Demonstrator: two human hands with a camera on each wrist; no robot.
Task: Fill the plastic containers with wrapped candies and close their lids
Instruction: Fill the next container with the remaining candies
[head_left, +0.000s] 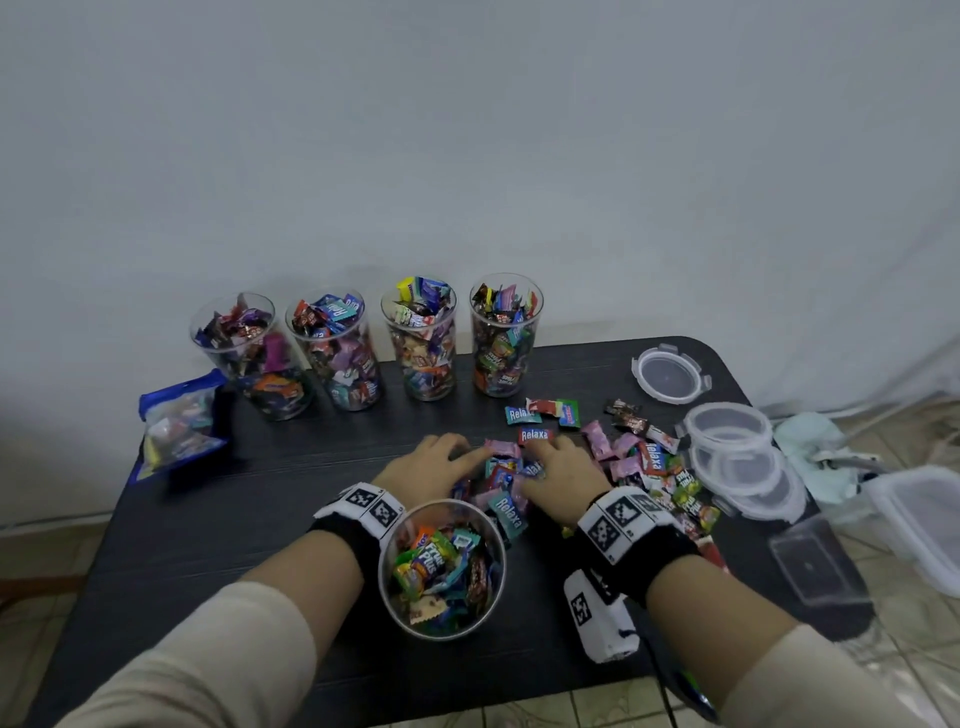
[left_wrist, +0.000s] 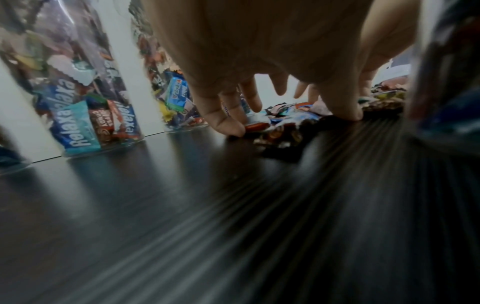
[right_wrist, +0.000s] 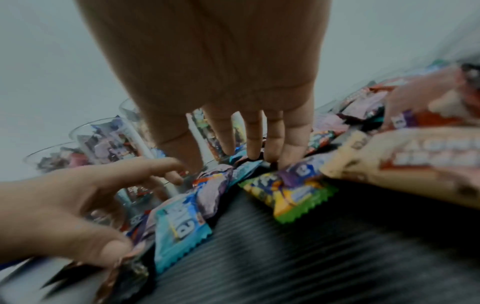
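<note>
Loose candies (head_left: 631, 457) heaped, five containers (head_left: 440, 566) filled, lidless

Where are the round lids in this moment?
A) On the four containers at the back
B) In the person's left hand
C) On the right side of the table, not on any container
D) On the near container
C: the round lids lie on the right side of the table; the four containers at the back and the near container stand open.

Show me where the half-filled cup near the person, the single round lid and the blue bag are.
half-filled cup (head_left: 385, 582), head view, left rim.
single round lid (head_left: 670, 373), head view, centre.
blue bag (head_left: 179, 423), head view, clear front.
</note>
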